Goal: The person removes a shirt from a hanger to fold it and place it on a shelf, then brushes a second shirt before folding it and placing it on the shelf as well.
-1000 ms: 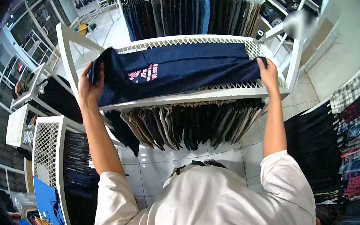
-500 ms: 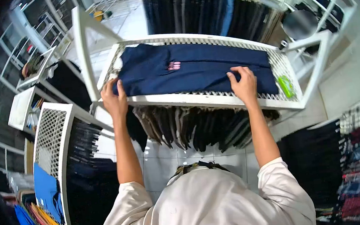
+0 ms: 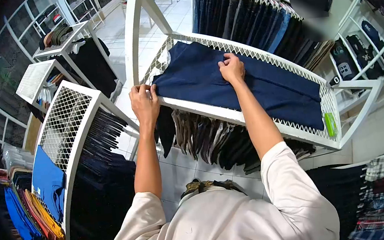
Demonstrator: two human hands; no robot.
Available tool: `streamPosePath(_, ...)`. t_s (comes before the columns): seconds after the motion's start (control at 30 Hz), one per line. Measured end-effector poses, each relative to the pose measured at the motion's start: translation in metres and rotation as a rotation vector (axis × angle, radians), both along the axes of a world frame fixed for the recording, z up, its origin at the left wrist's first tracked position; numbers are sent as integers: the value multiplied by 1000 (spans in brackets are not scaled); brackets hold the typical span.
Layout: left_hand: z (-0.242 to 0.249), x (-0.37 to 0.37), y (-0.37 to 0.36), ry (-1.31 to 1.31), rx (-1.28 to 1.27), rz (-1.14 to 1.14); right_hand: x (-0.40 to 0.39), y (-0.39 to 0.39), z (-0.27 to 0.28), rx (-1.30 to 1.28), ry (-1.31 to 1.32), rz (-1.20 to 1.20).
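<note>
Because so much is hidden, grips are tough to call

Navy garment (image 3: pixel 270 89) lies along the white mesh shelf (image 3: pixel 209 110). Left hand (image 3: pixel 145 102) is curled over the front rim by the cloth's corner — can't tell if it's pinching any. Right hand (image 3: pixel 232 70) sits half-curled on the fabric, fingertips partly hidden — same, can't tell. That forearm (image 3: pixel 258 121) blocks some hanging clothes (image 3: pixel 205 137) below.

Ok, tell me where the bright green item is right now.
In the head view, the bright green item lies toward the right, at the right end of the white mesh rack, just beside the navy garment.
</note>
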State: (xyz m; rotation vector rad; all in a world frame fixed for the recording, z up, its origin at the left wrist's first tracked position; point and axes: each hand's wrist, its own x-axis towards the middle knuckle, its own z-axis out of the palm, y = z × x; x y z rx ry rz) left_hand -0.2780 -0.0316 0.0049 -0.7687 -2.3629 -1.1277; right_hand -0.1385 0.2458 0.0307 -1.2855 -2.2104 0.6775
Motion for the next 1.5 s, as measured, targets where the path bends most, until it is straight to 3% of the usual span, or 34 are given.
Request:
streamPosePath(0.17, 10, 14, 4, 165, -28, -25, 16, -5, -11, 172, 37, 8)
streamPosePath(0.23, 18, 43, 12, 170, -1, -136, 51, -15, -2, 241, 185, 30)
streamPosePath(0.43, 26, 147, 56, 47, 29, -737, 226, -53, 5, 421, 390, -260)
streamPosePath(0.53, 29, 178, 91, 65, 23, -946, 309, -43, -4, 480, 206, -496)
streamPosePath(0.67, 30, 194, 150, 76, -1, -982, 373, -9, -17, 507, 8, -637)
streamPosePath(0.8, 24, 201, 201, 132, -123, -1025, 381, 14, -9, 534, -215, -669)
streamPosePath(0.93, 24, 217, 228, 134, -255, -987, 387, 25, -9, 340, -220, -593)
streamPosePath(1.17, 29, 242, 249, 93, -278, -1021, 375, 48, -4, 467, -173, -546)
streamPosePath(1.3, 33, 252, 255, 100, -294, -1096, 372, 61, -4, 383, -333, -522)
streamPosePath(1.4, 30, 255, 258, 24, -244, -1099, 374, 61, -3, 340, -196, -492)
streamPosePath(1.5, 26, 256, 258, -176, -155, -1059, 385, 52, -2, 643, 185, -438)
